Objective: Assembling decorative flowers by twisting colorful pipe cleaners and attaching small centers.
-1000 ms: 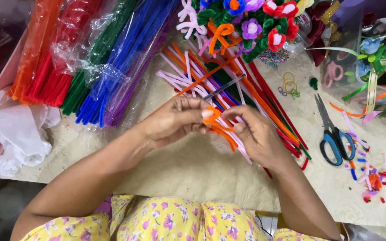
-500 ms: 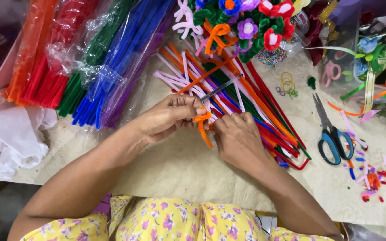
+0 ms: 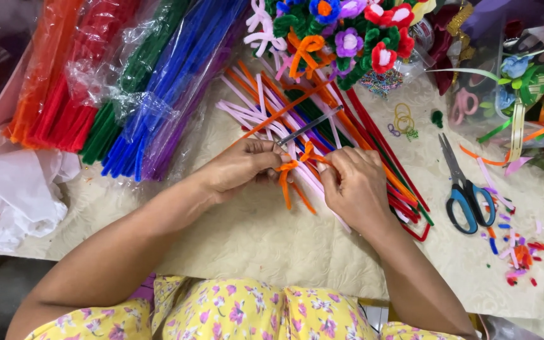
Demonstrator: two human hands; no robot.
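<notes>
My left hand (image 3: 242,166) and my right hand (image 3: 351,185) meet over the middle of the table, both pinching a bent orange pipe cleaner (image 3: 292,171). Its loops sit between my fingertips and two loose ends hang down toward me. A thin grey metal rod (image 3: 310,126) lies along my left fingers and points up to the right. Under my hands lies a loose pile of pink, white, orange, green and red pipe cleaners (image 3: 373,151).
Bagged bundles of orange, red, green, blue and purple pipe cleaners (image 3: 114,82) lie at the upper left. Finished pipe-cleaner flowers (image 3: 347,38) stand at the top. Blue-handled scissors (image 3: 467,189) and coloured offcuts (image 3: 511,245) lie to the right. White tissue (image 3: 20,189) lies at the left edge.
My hands have drifted slightly up the table over the pile. The orange pipe cleaner has been twisted into tighter loops, its ends now hanging down.
</notes>
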